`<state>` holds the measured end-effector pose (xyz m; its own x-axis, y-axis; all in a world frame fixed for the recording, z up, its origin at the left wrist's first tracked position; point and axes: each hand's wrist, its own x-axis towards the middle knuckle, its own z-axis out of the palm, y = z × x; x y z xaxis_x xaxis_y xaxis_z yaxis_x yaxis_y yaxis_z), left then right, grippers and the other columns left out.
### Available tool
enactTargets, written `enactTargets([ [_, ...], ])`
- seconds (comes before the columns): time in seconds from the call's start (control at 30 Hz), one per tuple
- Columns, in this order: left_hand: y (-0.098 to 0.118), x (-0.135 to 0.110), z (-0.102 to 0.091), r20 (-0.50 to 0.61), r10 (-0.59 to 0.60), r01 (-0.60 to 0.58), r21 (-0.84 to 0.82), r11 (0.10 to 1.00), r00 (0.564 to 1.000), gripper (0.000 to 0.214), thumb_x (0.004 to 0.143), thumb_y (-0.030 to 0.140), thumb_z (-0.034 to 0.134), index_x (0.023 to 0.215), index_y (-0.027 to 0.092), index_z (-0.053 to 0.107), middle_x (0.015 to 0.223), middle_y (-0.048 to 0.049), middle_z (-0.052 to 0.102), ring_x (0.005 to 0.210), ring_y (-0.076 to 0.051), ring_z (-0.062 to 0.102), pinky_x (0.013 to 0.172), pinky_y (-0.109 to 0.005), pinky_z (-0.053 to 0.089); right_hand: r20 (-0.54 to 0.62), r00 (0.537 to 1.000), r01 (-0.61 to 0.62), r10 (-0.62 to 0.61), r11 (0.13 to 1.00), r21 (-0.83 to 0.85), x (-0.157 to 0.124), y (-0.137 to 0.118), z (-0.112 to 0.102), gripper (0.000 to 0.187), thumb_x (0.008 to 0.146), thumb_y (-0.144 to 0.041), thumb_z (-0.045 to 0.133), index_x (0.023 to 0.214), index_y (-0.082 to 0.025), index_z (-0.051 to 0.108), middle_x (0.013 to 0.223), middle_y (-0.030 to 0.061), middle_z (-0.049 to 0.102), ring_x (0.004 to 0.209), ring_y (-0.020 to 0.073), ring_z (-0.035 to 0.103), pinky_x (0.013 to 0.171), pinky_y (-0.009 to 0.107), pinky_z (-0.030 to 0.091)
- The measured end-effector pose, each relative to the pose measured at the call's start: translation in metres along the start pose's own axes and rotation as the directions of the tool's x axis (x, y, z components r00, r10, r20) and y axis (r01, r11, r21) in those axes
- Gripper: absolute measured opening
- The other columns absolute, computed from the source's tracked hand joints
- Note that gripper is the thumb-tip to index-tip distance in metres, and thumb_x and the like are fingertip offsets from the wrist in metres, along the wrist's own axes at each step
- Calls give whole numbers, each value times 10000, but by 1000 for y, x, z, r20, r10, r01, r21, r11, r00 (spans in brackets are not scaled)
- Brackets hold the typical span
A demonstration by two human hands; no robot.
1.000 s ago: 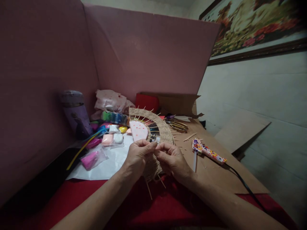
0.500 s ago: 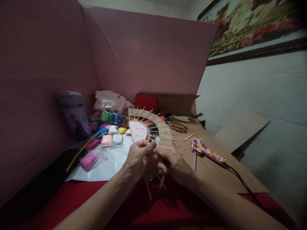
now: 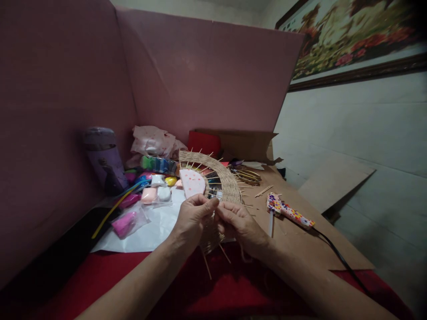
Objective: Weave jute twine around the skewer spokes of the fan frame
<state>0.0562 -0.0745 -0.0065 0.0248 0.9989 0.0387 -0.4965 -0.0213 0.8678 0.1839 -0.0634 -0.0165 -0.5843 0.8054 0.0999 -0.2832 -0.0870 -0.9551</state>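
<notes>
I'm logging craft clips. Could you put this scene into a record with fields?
Left hand: closed in a pinch
Right hand: pinched beside the left; anything held is too small to tell
Workpiece: tan woven-cord arc with thin wooden sticks, curving around a white, red-dotted half-round panel
Left side: purple cylindrical tumbler; bright pink lump in clear plastic bag
Right side: flower-patterned glue gun on brown cardboard
</notes>
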Motion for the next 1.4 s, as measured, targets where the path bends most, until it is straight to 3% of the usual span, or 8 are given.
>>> enactTargets([
  [0.27,4,-4,4,113,-7,5,24,1000,994,347,600,383,750,610,153,490,494,5,581,420,-85,511,444,-192,393,139,990,-49,28,987,151,1,2,-3,311,841,-428,511,681,-162,489,459,-34,537,332,35,361,351,145,273],
  [0.47,0,0,1,65,136,-142,113,983,989,301,636,355,731,602,135,528,503,38,533,471,-44,459,488,-157,359,294,949,-201,116,939,278,3,1,-12,207,848,-351,511,724,-189,474,423,-70,513,261,22,178,273,140,166],
  [0.7,2,0,2,7,156,-152,250,956,988,253,638,347,700,618,139,558,506,28,546,450,-67,452,464,-185,342,191,977,-134,91,965,226,4,2,-13,332,838,-466,522,693,-168,508,381,-90,417,303,29,197,315,162,165],
  [0.83,3,-3,2,-28,270,-230,439,869,963,177,697,275,635,601,139,576,527,23,527,501,-76,431,497,-190,337,158,983,-124,95,974,188,2,-2,-11,314,798,-454,590,701,-163,520,403,-91,425,319,26,210,330,166,150],
  [1.03,2,-5,1,-5,354,-281,597,751,935,257,769,316,564,567,167,509,521,25,478,522,-97,394,502,-206,308,145,985,-110,89,984,143,2,-5,-9,302,778,-436,624,721,-154,531,446,-88,426,339,18,213,337,166,131],
  [1.27,0,-4,-1,40,367,-318,590,742,929,210,769,269,557,588,171,514,549,24,477,548,-107,404,522,-213,323,-29,999,-18,17,999,-34,4,-3,-10,314,747,-425,659,699,-153,510,481,-69,470,368,25,309,363,157,210],
  [1.4,0,-3,-2,43,345,-310,554,773,938,126,756,223,559,646,163,572,598,10,546,593,-119,470,579,-218,371,-18,1000,-20,20,1000,-9,4,-6,-9,302,770,-418,628,685,-156,506,490,-62,473,389,33,335,380,158,235],
])
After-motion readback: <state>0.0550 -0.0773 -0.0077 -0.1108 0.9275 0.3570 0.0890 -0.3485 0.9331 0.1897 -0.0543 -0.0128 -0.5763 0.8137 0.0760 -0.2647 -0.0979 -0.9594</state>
